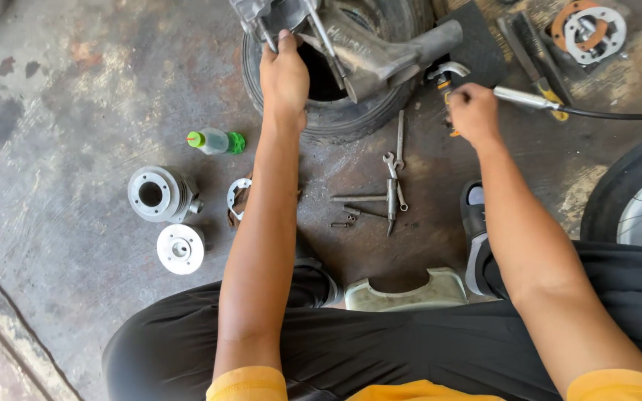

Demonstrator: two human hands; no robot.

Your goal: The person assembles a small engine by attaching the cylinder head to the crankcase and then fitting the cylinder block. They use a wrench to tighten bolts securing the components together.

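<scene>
- Hands first: I am watching the left hand (284, 74) gripping the near rim of the engine case (351, 44), fingers curled over its edge and clamped on the metal, thumb side toward me.
- I am seeing the right hand (472, 111) closed in a fist around the grip of the air gun (518, 98), fingers together and wrapped tight; the black hose (618, 115) is running off toward the right edge of the floor.
- I am finding the engine case sitting on top of the small tyre (336, 111) at the far middle of the concrete floor (76, 111), the tyre cradling it.
- Its long axis is lying across the view, the tube-like end pointing to the right and slightly away, the wide open end toward the left hand; long studs are sticking out near the fingers.
- To do this well, I am judging that the left hand should be keeping the case pressed into the tyre so it is not rocking, while the nozzle is being brought close to the opening, aimed away from the face.
- Nearer to me, spanners and bolts (388, 197) are lying loose between the arms.
- On the left of the floor, a cylinder (159, 194), a round cover (180, 249) and a small bottle with a green cap (215, 141) are resting well apart from the hands.
</scene>
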